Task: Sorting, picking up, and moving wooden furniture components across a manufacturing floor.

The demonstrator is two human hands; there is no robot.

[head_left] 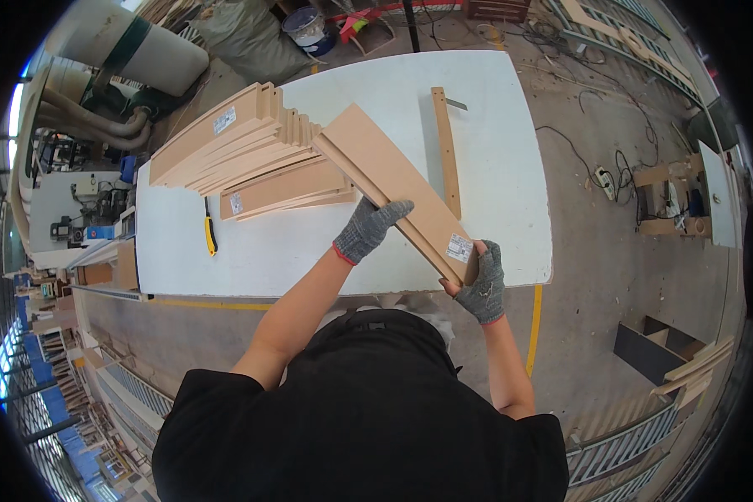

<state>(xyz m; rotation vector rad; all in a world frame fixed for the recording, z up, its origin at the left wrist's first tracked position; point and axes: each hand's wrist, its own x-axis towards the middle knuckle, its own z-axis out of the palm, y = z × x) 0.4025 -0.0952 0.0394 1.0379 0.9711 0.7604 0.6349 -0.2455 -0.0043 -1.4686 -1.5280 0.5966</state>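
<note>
A long light-brown wooden board (pixel 397 171) with a groove along its edge and a white label near one end slants over the table. My left hand (pixel 372 227), in a grey knit glove, grips its near-left long edge, thumb on top. At the labelled end, my right hand (pixel 483 283) is closed round the corner; that glove leaves some fingertips bare. The board's far end reaches the right side of a fanned stack of similar boards (pixel 217 138); whether it touches them I cannot tell. A smaller group of labelled boards (pixel 289 191) lies just nearer.
The white table (pixel 309 255) also carries a yellow utility knife (pixel 211 237) at left and a narrow wooden strip (pixel 446 155) with a metal piece at right. Cables and a power strip (pixel 604 181) lie on the floor to the right. Machinery with hoses (pixel 113 117) stands at far left.
</note>
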